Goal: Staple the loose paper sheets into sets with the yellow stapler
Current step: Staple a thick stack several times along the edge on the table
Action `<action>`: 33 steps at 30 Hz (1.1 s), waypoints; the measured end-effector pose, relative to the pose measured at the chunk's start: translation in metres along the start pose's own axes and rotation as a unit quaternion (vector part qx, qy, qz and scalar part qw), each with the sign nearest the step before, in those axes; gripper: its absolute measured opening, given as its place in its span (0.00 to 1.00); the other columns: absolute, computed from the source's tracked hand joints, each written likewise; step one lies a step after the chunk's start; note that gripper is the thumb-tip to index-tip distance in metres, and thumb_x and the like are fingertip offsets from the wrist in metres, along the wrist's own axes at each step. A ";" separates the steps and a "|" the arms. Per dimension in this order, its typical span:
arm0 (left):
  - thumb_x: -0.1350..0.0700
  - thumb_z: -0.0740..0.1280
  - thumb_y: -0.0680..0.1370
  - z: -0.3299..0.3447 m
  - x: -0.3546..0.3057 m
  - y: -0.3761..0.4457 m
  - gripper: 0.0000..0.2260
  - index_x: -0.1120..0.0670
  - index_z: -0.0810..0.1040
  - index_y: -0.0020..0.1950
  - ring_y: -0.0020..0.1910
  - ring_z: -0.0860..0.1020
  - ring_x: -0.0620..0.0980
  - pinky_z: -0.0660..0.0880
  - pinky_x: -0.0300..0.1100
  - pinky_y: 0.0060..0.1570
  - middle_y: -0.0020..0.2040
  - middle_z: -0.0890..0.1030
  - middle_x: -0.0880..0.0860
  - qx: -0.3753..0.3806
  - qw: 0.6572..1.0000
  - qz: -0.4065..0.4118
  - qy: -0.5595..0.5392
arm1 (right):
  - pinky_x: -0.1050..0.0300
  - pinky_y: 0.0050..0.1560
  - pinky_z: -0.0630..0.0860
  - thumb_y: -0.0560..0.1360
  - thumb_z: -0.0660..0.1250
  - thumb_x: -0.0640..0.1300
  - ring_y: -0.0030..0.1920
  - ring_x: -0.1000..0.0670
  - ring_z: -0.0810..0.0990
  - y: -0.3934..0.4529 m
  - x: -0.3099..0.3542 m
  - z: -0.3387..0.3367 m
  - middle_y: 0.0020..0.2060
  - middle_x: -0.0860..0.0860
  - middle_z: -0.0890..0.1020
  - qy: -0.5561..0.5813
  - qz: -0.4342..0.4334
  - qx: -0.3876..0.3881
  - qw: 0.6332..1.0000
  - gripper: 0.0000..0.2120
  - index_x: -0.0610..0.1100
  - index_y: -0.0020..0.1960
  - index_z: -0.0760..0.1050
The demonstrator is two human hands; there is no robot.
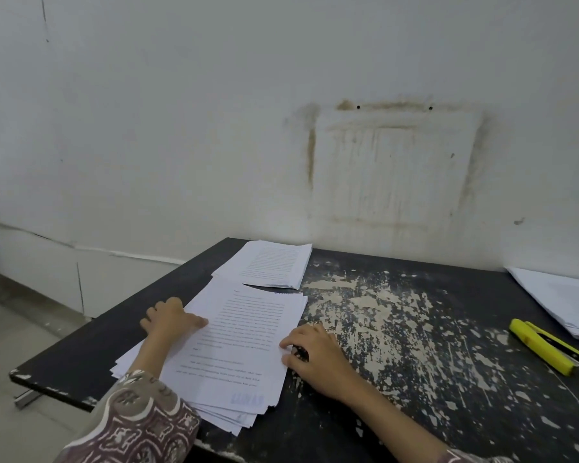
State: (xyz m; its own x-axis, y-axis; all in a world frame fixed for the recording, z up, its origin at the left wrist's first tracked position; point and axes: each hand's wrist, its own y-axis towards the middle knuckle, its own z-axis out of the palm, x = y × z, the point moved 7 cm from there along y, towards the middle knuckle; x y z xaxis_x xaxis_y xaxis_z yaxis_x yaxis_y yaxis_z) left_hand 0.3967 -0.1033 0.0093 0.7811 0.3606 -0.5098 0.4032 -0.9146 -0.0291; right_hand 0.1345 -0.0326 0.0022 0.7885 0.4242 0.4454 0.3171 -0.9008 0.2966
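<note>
A fanned pile of loose printed sheets [234, 349] lies on the near left of the black table [415, 379]. My left hand [169, 317] rests on the pile's left edge, thumb pressing the top sheet. My right hand [315, 354] sits at the pile's right edge, its fingertips touching the top sheet's side. The yellow stapler [549, 345] lies by itself far to the right, away from both hands. A second neat stack [268, 264] lies behind the pile near the wall. A third stack [569, 300] sits at the far right edge.
The table top is worn, with pale scratched patches in the middle. A stained white wall [281, 128] stands right behind it. The table's left edge drops to a tiled floor [14, 379].
</note>
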 end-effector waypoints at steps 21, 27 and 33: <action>0.55 0.72 0.71 0.008 -0.007 0.025 0.25 0.59 0.67 0.62 0.66 0.65 0.61 0.61 0.53 0.65 0.64 0.71 0.61 0.013 0.999 -0.006 -0.029 | 0.56 0.62 0.58 0.77 0.58 0.51 0.63 0.54 0.64 0.001 0.001 0.000 0.61 0.56 0.73 -0.009 -0.007 -0.004 1.000 0.14 0.50 0.61 0.74; 0.55 0.72 0.71 0.008 -0.007 0.026 0.22 0.59 0.67 0.59 0.63 0.69 0.60 0.57 0.54 0.66 0.61 0.73 0.60 0.018 0.999 -0.002 -0.029 | 0.56 0.61 0.58 0.77 0.58 0.51 0.63 0.54 0.64 0.000 0.002 0.000 0.61 0.55 0.73 -0.008 -0.008 -0.004 1.000 0.14 0.50 0.61 0.74; 0.63 0.74 0.67 0.006 -0.002 0.032 0.18 0.63 0.71 0.51 0.53 0.75 0.61 0.70 0.53 0.59 0.55 0.76 0.63 0.036 0.987 -0.003 -0.157 | 0.56 0.62 0.58 0.77 0.59 0.52 0.63 0.54 0.64 -0.001 0.003 -0.001 0.61 0.56 0.73 -0.003 -0.005 0.001 1.000 0.14 0.50 0.61 0.74</action>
State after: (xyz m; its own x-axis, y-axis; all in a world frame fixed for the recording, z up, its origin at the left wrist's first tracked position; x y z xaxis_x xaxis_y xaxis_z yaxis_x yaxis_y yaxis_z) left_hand 0.4057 -0.1345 0.0042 0.5879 0.3024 -0.7503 0.3636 -0.9273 -0.0889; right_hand 0.1361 -0.0307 0.0037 0.7881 0.4326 0.4380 0.3259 -0.8968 0.2994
